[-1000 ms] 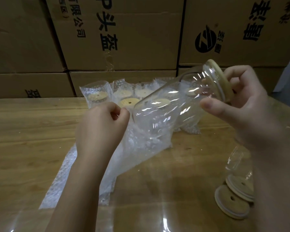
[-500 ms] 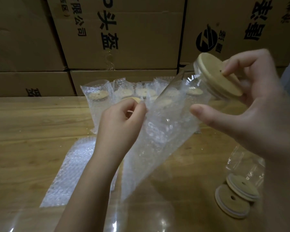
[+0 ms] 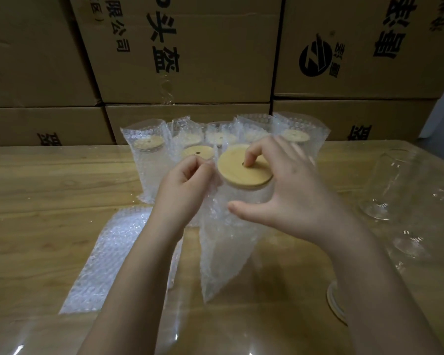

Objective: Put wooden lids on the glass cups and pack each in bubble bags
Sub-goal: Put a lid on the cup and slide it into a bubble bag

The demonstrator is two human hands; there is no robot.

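Wooden desk under a glossy clear cover. Brown cardboard boxes stacked behind its far edge, black Chinese print, round black logo on one.

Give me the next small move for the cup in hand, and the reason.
Probably push the glass cup deeper into the bubble bag. The right hand holds it with a fingertip on the wooden lid, the left hand pinches the bag's mouth beside the lid, and the bag's lower part hangs flat and empty.
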